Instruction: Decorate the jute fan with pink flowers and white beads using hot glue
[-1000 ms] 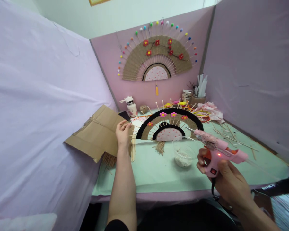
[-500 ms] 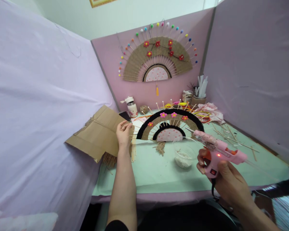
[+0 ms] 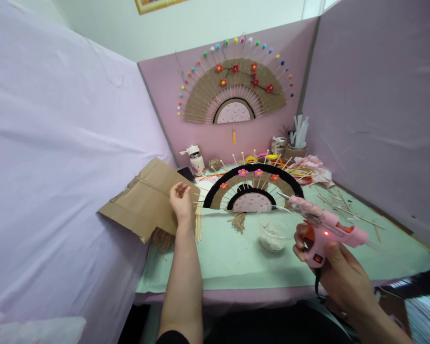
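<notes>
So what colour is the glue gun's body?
Pink glue gun, with an orange trigger; head view.

No text, label, brand or number was legible anywhere; the small bottle [image 3: 196,161] at the back carried markings too blurred to read

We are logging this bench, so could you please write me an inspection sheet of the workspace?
Surface: green table, pink front edge.
Job's things: half-made fan; pink glue gun, light on.
Clutter: clear cup, loose sticks, cardboard, bottle.
Grippers: left hand by the sticks, fingers loosely curled; right hand grips the glue gun.
Cables: black cord below the gun.
Surroundings: finished fan on pink wall.
</notes>
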A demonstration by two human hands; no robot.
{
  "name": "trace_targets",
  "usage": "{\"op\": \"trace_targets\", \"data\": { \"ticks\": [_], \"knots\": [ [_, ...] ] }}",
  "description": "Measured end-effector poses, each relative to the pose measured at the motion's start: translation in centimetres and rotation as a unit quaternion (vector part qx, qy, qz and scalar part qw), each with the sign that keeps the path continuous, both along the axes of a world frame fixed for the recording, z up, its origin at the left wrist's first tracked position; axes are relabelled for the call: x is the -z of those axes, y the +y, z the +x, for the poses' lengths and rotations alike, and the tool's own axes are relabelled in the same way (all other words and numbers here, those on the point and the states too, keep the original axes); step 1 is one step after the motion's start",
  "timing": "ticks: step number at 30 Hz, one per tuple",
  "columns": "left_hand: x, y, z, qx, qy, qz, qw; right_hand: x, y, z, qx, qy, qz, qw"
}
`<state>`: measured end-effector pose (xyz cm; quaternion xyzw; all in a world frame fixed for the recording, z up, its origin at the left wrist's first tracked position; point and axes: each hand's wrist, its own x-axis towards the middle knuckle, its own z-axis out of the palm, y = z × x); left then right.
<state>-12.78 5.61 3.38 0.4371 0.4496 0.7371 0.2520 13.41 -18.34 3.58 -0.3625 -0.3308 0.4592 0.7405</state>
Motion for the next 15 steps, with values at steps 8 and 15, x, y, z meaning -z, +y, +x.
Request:
{"op": "trace_targets", "data": {
  "ticks": [8,15],
  "knots": [
    [-0.8,-1.4,1.2,-0.025,0.047,0.043,0.998,-0.3,0.0,-0.1,-0.021,-0.011,0.005,1.000],
    [-2.1,-6.6,5.4,0.080,0.079,0.067,0.991,-0.1,0.1,0.4,0.001,-0.005,0.037,0.999]
  ]
}}
